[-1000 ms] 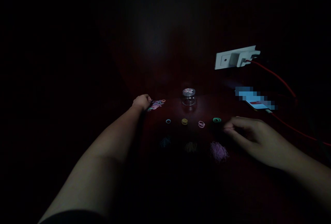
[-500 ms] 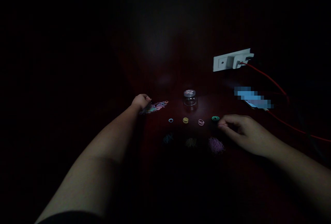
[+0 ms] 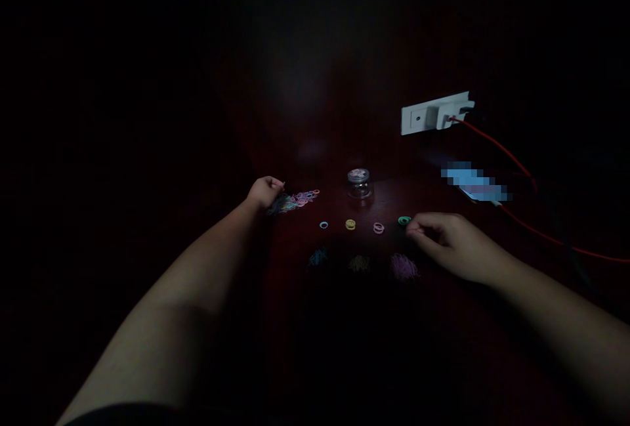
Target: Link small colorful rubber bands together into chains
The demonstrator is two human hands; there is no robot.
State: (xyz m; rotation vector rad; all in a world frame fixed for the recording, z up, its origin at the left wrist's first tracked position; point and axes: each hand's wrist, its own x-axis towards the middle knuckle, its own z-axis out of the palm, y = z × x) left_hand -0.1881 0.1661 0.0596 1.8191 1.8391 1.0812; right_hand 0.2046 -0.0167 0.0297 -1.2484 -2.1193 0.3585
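Note:
At the left, my left hand (image 3: 266,192) is closed in a pinch at the edge of a mixed heap of coloured rubber bands (image 3: 301,200); what its fingertips hold is too small to make out. My right hand (image 3: 436,237) is also pinched, its fingertips beside green bands (image 3: 404,220). Whether anything is between them is hidden. In a row to the left lie pink bands (image 3: 378,228), yellow bands (image 3: 350,224) and a light blue band (image 3: 323,224). Nearer me are a purple pile (image 3: 404,266), a dim yellowish pile (image 3: 359,263) and a bluish pile (image 3: 317,256).
A lidded clear jar (image 3: 359,183) stands behind the row. At the right lies a phone (image 3: 475,183) with a lit, blurred screen. A red cable (image 3: 502,148) runs from a white wall socket (image 3: 418,119). The dark red tabletop (image 3: 290,281) is dimly lit.
The view has shifted slightly. My left hand has lifted a little off the heap's edge, still pinched. My right hand stays by the green bands, its fingertips now closer over them.

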